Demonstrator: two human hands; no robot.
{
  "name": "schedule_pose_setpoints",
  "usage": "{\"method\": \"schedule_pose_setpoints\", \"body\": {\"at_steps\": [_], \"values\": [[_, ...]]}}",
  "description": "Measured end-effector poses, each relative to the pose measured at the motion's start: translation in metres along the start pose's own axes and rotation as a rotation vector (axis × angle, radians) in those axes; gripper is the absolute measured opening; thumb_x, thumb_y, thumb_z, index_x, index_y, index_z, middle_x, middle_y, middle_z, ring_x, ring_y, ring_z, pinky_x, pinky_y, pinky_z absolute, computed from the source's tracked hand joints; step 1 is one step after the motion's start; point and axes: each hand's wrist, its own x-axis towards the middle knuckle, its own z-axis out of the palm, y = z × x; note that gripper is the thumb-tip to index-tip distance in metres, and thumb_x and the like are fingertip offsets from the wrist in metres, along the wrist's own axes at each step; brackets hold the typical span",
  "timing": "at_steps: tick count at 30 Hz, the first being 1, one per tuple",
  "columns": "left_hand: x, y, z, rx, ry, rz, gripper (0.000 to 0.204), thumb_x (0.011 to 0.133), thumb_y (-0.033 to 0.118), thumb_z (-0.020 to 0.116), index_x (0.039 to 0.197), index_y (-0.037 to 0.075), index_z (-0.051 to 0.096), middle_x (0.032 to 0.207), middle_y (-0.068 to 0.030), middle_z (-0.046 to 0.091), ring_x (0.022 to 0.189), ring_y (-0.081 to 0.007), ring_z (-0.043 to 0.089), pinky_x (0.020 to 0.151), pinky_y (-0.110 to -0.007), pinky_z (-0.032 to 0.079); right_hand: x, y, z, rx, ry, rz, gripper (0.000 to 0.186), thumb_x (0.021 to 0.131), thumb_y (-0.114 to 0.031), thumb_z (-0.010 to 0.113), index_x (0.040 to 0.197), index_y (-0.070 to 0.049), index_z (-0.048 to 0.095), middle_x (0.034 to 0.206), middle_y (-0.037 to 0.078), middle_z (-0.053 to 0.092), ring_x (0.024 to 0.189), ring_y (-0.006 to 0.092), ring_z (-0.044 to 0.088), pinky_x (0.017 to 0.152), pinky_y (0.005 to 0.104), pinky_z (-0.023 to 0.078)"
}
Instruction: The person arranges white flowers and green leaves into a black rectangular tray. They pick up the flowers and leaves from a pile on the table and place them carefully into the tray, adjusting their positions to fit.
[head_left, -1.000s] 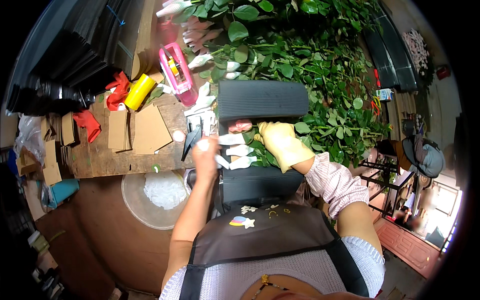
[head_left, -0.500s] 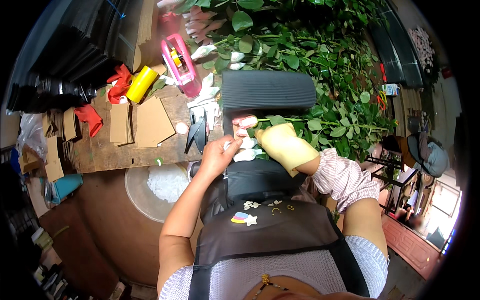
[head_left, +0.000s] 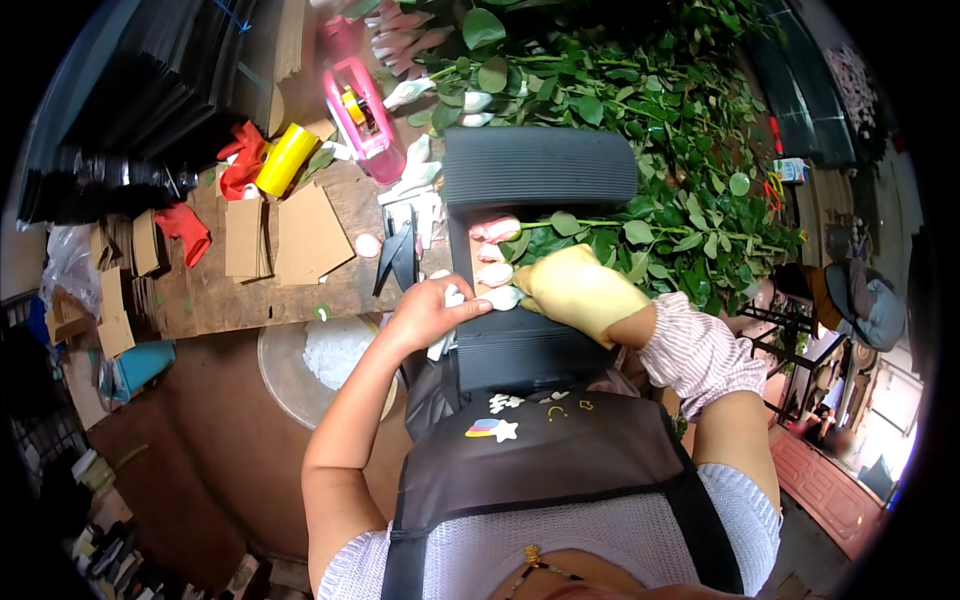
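My left hand is closed on white mesh flower sleeves, its thumb against a white-sleeved rose bud. In a yellow glove, my right hand is closed just behind that bud, where the stem is hidden by the glove. Other rose heads, one of them a pink rose, lie in a column above it on a cardboard strip. They rest between two folds of black corrugated sheet, the upper fold and the lower fold. Leafy stems stretch to the right.
Left of the sheet lie a black stapler-like tool, a pink tape dispenser, a yellow roll and cardboard pieces. A round tub with white material stands below the table edge. More leafy roses cover the far side.
My left hand has moved slightly down and left, its thumb now on the lowest sleeved bud. The gloved right hand has shifted slightly right and down, beside that bud.
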Motion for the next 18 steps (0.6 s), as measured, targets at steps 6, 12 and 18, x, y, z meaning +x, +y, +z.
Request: {"method": "schedule_pose_setpoints", "body": {"at_steps": [6, 12, 18], "values": [[0.004, 0.006, 0.017, -0.174, 0.109, 0.067, 0.033, 0.1, 0.028, 0.07, 0.081, 0.0, 0.069, 0.067, -0.0001, 0.062, 0.064, -0.0092, 0.055, 0.061, -0.03, 0.045, 0.022, -0.003, 0.001, -0.006, -0.187, 0.091, 0.034, 0.096, -0.021, 0.065, 0.128, -0.008, 0.069, 0.119, 0.013, 0.076, 0.105, 0.0333, 0.075, 0.089, 0.0478, 0.06], [-0.02, -0.021, 0.043, -0.735, 0.585, -0.086, 0.019, 0.096, 0.02, 0.072, 0.085, 0.005, 0.073, 0.072, 0.0024, 0.063, 0.062, -0.0066, 0.052, 0.058, -0.025, 0.041, 0.034, -0.003, 0.004, -0.131, -0.328, 0.047, 0.05, 0.082, -0.014, 0.081, 0.13, -0.009, 0.067, 0.117, 0.011, 0.076, 0.104, 0.0339, 0.075, 0.084, 0.0462, 0.061], [-0.126, -0.104, -0.036, 0.188, 0.403, -0.437, 0.026, 0.093, 0.029, 0.071, 0.079, 0.007, 0.071, 0.066, -0.0053, 0.068, 0.055, -0.0226, 0.06, 0.055, -0.038, 0.045, 0.028, -0.008, 0.003, -0.357, -0.279, -0.115, 0.072, 0.067, -0.022, 0.094, 0.132, -0.011, 0.066, 0.112, 0.007, 0.077, 0.096, 0.0343, 0.075, 0.073, 0.046, 0.06]]}}
